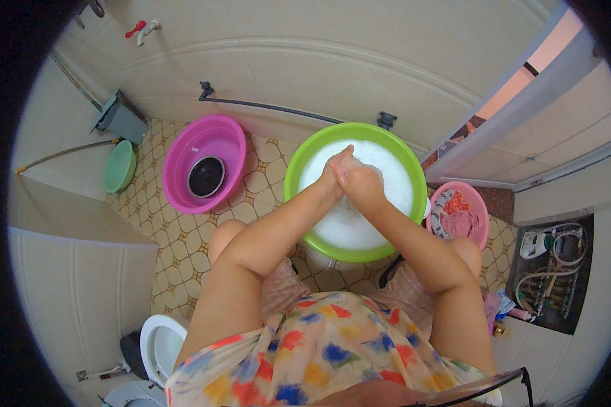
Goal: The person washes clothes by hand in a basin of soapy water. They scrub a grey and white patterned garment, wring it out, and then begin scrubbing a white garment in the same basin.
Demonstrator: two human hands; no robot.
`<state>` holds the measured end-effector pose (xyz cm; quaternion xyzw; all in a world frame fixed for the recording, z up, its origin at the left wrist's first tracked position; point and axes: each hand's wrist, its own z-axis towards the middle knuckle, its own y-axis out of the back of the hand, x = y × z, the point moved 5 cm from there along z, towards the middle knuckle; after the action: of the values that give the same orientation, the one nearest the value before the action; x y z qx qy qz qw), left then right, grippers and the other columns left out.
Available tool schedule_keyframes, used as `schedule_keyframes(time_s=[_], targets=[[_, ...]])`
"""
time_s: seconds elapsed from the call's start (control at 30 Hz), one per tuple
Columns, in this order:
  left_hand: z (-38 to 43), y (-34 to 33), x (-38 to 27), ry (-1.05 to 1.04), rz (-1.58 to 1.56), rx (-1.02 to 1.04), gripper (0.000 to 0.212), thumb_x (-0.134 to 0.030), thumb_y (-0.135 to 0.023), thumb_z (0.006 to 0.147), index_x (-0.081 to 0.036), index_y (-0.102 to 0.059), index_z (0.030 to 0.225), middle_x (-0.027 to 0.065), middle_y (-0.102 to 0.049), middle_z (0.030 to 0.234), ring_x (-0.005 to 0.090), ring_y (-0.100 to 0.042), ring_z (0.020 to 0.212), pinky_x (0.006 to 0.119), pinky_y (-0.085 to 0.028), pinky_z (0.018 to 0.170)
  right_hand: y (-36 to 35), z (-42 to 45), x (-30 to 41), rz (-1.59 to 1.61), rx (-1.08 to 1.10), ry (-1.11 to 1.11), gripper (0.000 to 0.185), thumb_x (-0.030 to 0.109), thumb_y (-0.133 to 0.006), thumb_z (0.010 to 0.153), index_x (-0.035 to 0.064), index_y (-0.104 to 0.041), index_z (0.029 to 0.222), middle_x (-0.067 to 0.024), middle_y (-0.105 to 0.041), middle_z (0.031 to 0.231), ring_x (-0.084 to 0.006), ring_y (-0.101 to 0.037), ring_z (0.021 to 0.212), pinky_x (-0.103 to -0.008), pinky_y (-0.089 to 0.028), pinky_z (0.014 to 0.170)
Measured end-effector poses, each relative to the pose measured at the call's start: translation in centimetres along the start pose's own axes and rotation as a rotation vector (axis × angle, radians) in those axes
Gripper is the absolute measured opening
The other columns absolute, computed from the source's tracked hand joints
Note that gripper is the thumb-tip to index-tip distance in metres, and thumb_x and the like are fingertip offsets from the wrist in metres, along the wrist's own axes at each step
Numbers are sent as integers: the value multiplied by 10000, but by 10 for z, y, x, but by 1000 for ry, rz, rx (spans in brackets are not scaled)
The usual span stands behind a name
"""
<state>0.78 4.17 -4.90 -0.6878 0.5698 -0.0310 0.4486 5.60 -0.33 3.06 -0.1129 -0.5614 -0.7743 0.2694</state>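
Note:
My left hand [336, 167] and my right hand [365, 184] are pressed together, raised over a large lime-green plastic basin [419, 175]. White suds [336, 231] cover the water in it, and some foam clings to my skin. The right hand lies against the palm side of the left, whose thumb or fingertip points up towards the wall. Whether anything small is between the palms is hidden. Close to the basin's right side, a pink plastic basin [483, 224] holds crumpled cloths, among them a pink cloth [461, 224] and a red patterned cloth [456, 202].
On the tiled floor [265, 178] to the left stands a magenta basin [173, 178] with a dark round bowl [206, 176] inside. Further left are a small green basin [119, 167] and a grey bin [125, 119]. A low wall rail [275, 106] runs behind. A white toilet [153, 330] is lower left.

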Motion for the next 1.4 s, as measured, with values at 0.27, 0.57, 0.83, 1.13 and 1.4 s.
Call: schedule_keyframes(time_s=[0.27, 0.57, 0.83, 1.13, 1.4], targets=[[-20, -30, 3, -141, 104, 52, 386, -405, -427, 874, -54, -521, 1003, 113, -599, 922, 254, -581, 809, 422, -467, 733, 23, 18, -39, -39, -145, -324, 360, 361, -443, 858, 31, -549, 763, -220, -556, 662, -396, -536, 615, -467, -405, 561], [-22, -13, -3, -99, 125, -67, 379, -404, -450, 864, -62, -530, 1005, 101, -598, 945, 245, -580, 843, 376, -477, 726, 2, 12, -18, -46, 64, -214, 363, 356, -457, 849, 16, -540, 750, -219, -563, 675, -389, -541, 638, -466, -416, 601], [-12, 10, -3, -29, 166, -184, 343, -349, -445, 878, -36, -532, 988, 102, -595, 922, 206, -596, 782, 355, -488, 676, -34, 0, -109, 471, 38, -527, 299, 325, -535, 810, 28, -576, 799, -174, -589, 752, -318, -571, 772, -385, -421, 683], [63, 110, 11, -263, 823, -398, 303, -146, -564, 798, -8, -476, 1053, 147, -563, 949, 230, -567, 794, 361, -483, 636, -97, -35, -139, 111, 347, -417, 353, 241, -593, 747, 35, -548, 1031, -209, -577, 950, -336, -544, 911, -385, -411, 837], [48, 74, 25, -167, 174, -201, 340, -306, -453, 863, -32, -515, 1054, 143, -549, 1016, 254, -560, 897, 406, -469, 735, -66, -14, -81, 549, -95, -509, 173, 146, -525, 786, 6, -578, 872, -193, -591, 881, -323, -562, 771, -375, -441, 716]])
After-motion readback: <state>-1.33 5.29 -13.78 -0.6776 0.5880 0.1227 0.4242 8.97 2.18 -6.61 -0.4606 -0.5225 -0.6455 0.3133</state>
